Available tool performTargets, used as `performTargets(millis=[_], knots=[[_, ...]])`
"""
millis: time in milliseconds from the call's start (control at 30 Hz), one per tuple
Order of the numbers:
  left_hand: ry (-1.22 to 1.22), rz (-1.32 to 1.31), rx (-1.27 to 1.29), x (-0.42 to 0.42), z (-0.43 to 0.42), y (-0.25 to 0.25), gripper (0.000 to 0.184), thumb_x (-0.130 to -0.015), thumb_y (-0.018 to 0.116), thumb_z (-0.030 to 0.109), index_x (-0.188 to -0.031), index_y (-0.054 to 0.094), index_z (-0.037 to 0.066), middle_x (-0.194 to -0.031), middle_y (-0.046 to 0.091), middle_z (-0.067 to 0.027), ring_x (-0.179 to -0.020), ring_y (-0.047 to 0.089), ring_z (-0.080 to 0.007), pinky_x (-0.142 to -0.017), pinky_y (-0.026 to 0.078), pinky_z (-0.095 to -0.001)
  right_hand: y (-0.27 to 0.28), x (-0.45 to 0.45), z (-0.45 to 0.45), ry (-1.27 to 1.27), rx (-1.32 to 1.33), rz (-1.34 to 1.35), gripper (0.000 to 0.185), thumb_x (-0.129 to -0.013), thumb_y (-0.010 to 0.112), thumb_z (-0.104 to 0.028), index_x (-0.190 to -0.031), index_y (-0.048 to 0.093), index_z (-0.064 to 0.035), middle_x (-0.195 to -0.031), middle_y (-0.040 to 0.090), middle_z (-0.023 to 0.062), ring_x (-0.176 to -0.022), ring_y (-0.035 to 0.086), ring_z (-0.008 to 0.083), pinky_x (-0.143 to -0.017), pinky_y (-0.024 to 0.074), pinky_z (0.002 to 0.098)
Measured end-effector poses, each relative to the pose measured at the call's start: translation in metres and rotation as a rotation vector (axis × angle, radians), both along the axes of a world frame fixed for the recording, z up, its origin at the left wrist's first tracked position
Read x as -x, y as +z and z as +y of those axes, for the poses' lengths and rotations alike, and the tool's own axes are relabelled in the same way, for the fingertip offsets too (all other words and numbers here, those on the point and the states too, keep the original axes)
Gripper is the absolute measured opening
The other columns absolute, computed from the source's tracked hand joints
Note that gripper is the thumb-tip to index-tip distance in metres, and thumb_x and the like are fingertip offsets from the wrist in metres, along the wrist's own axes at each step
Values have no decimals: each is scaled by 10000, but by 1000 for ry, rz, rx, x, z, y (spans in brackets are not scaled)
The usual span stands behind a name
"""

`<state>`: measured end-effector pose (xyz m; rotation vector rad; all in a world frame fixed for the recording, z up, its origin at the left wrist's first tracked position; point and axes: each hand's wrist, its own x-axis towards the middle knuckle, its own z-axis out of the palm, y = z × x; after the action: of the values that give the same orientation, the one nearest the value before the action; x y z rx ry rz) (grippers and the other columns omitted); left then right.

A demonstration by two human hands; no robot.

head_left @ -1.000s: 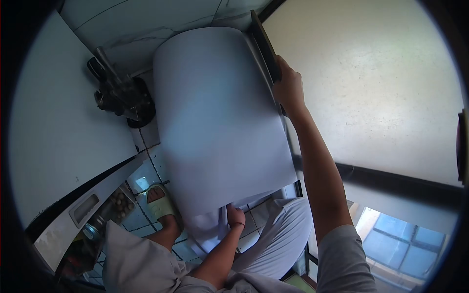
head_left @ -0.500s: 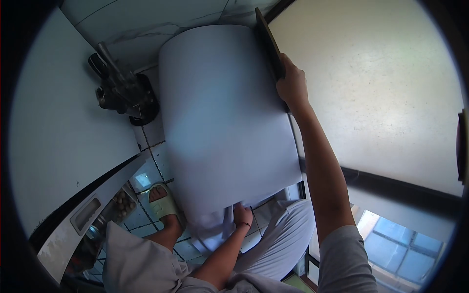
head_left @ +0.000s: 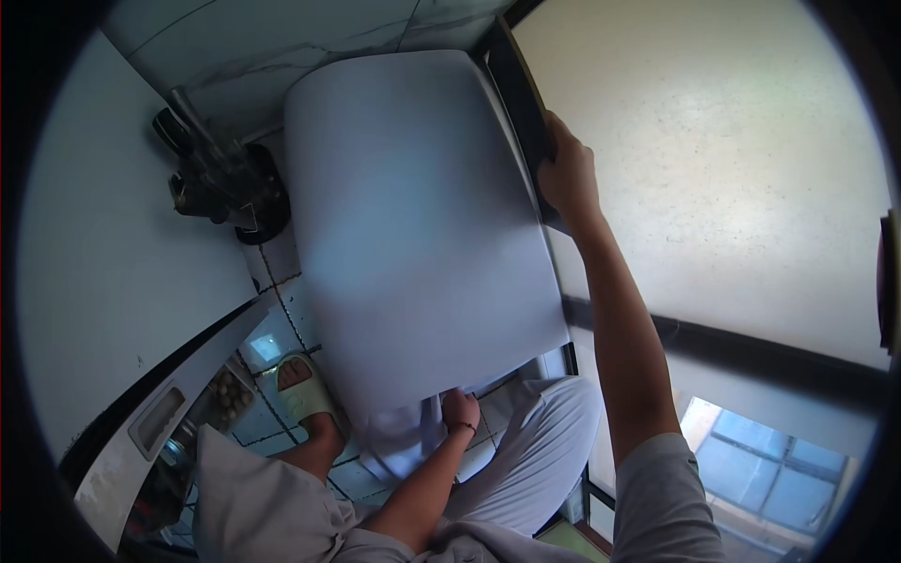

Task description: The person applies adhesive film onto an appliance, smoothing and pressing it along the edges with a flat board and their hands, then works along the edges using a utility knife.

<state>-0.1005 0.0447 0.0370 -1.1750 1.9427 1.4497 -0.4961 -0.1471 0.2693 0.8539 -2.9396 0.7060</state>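
A large pale lavender-white cloth [head_left: 413, 225] lies smooth over a broad, round-cornered bulk in front of me; what is under it is hidden. At its lower edge, where loose folds hang, my left hand [head_left: 459, 410] is closed on the cloth. My right hand [head_left: 570, 175] reaches up along the cloth's right side. Its fingers wrap around the edge of a dark flat board [head_left: 519, 94], which stands between the cloth and a large pale panel [head_left: 713, 159]. Most of those fingertips are hidden behind the board.
Left of the cloth stands a black appliance with a tube [head_left: 230, 178] on the tiled floor [head_left: 282, 300]. A white drawer-like front [head_left: 122, 450] and a container of round pale items [head_left: 227, 396] are at lower left. My slippered foot [head_left: 305, 389] is beside the cloth.
The dark board has turned, showing more of its broad face, and my right hand has shifted slightly down with it. My left hand stays on the cloth. The view has shifted slightly.
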Motion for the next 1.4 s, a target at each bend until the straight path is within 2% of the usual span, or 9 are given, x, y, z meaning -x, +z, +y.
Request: performTargets(millis=[200, 300, 467, 567, 833, 933, 1200, 1333, 1400], knots=[[146, -40, 16, 8, -13, 26, 436, -912, 567, 115, -1321, 506, -24, -1167, 668, -287, -1065, 652, -454, -928, 526, -534, 27, -12, 16, 6, 0, -14, 583, -814, 466, 143, -1330, 604, -91, -966, 699, 297, -934, 692, 465, -798, 532, 501], [98, -42, 17, 7, -9, 19, 441, -912, 569, 121, -1323, 506, -24, -1170, 667, -284, -1060, 654, -455, -928, 527, -534, 26, -22, 33, -6, -8, -78, 672, -754, 474, 108, -1391, 575, -79, -1085, 701, 287, -1089, 668, 433, -934, 538, 451], [157, -38, 29, 9, -10, 25, 449, -910, 573, 119, -1333, 499, -13, -1184, 662, -283, -1057, 656, -455, -919, 529, -537, 12, -18, 44, 31, -4, -52, 669, -741, 490, 120, -1395, 554, -6, -1158, 683, 299, -1130, 653, 439, -982, 528, 438], [97, -13, 59, 5, -5, 17, 497, -907, 572, 108, -1375, 446, -4, -1185, 659, -294, -1040, 661, -463, -900, 531, -548, 21, -28, 56, 46, 24, 13, 614, -792, 479, 143, -1365, 583, -53, -1002, 695, 307, -976, 678, 472, -861, 536, 483], [230, -17, 40, 11, -16, 32, 531, -887, 592, 84, -1374, 421, -40, -1173, 663, -298, -1067, 652, -464, -921, 524, -539, 12, -35, 68, 32, 9, -50, 664, -751, 471, 157, -1375, 572, -46, -1030, 690, 316, -980, 666, 490, -867, 538, 507], [191, 3, 66, 6, -17, 27, 537, -887, 581, 63, -1380, 417, -75, -1256, 623, -305, -1155, 618, -451, -984, 501, -510, 2, -37, 67, -1, -32, -97, 685, -743, 479, 143, -1403, 552, -25, -1181, 671, 307, -1153, 631, 446, -990, 524, 444], [315, -54, -61, 10, -23, 41, 619, -858, 540, -25, -1461, 404, -61, -1468, 464, -284, -1366, 452, -430, -1155, 369, -451, 12, -41, 75, -1, -67, -130, 688, -754, 497, 141, -1424, 524, -14, -1181, 675, 301, -1151, 641, 432, -991, 529, 439], [308, -21, -51, 5, -27, 32, 594, -867, 547, -20, -1446, 419, -55, -1455, 481, -281, -1335, 483, -437, -1141, 387, -452, 6, -45, 79, 14, -62, -70, 684, -755, 505, 139, -1424, 519, -2, -1176, 682, 293, -1137, 649, 430, -982, 536, 439], [267, -47, -57, 1, -21, 24, 581, -870, 552, -15, -1436, 426, -59, -1444, 491, -281, -1330, 488, -436, -1137, 392, -447, 13, -48, 83, 13, -31, -34, 678, -754, 479, 153, -1405, 547, -25, -1069, 692, 304, -1011, 668, 469, -895, 541, 489]])
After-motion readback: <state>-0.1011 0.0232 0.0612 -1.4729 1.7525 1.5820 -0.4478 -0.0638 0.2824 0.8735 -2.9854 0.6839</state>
